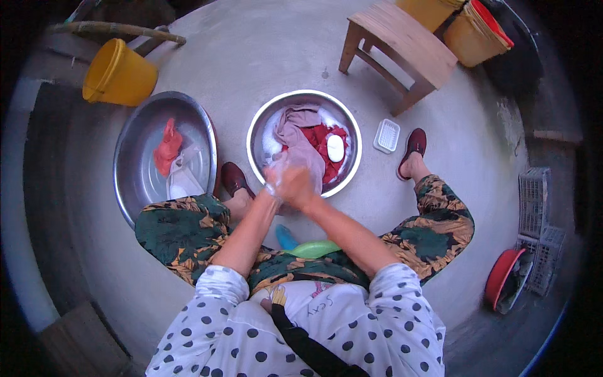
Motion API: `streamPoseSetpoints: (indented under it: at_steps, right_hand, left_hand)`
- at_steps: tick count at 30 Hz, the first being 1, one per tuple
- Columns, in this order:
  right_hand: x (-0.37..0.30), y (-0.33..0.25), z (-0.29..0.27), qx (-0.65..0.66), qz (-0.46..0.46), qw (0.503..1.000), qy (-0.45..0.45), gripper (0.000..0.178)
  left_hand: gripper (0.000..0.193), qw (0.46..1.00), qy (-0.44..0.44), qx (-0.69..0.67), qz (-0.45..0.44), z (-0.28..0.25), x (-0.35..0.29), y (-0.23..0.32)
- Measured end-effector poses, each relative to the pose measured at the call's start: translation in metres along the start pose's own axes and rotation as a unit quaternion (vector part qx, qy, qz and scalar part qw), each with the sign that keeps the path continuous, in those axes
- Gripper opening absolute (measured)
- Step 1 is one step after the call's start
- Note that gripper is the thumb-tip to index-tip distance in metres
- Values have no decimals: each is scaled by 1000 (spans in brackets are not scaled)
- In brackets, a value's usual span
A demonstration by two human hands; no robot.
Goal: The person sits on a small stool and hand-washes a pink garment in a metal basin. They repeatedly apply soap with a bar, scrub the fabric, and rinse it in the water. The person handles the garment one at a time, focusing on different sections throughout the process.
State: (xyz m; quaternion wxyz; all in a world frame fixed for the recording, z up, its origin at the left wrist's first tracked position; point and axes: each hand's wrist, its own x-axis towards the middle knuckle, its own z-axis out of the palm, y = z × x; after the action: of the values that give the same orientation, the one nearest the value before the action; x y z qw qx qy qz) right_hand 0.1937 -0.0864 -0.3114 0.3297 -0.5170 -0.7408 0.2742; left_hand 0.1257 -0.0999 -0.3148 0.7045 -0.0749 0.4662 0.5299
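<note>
Both my hands meet over the near rim of a round metal basin [252, 125], low and close together. My left hand [272, 178], flecked with suds, and my right hand [298, 185] are closed on a mauve cloth [304, 149], pressing it between them. The cloth trails away from me across the basin. Under it lies a wet red cloth [316, 134] with white foam around it. A white oval bar of soap [335, 148] rests on the red cloth. My right hand partly covers my left one, and blur hides the separate fingers.
A larger metal basin [125, 141] at left holds a coral cloth [167, 149] and a white cloth [184, 176]. A yellow bucket [129, 76] stands behind it. A wooden stool [402, 47] and a white plastic soap tray [387, 136] are at right. Grey crates [534, 201] line the right side.
</note>
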Motion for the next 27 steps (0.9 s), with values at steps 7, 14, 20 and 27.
streamPoseSetpoints:
  at_steps: [7,14,20,27]
  right_hand:
    - [33,8,-33,-17,106,994,14,42]
    - [67,42,-29,107,186,975,58,43]
    - [106,-39,-116,326,41,938,106,29]
    - [51,-35,-87,154,-216,964,3,15]
  left_hand:
    - [20,993,-98,47,40,-8,16,2]
    - [20,949,-61,307,37,66,-30,51]
    - [74,874,-176,445,-85,104,-40,125]
    - [27,918,-212,333,36,72,-18,113]
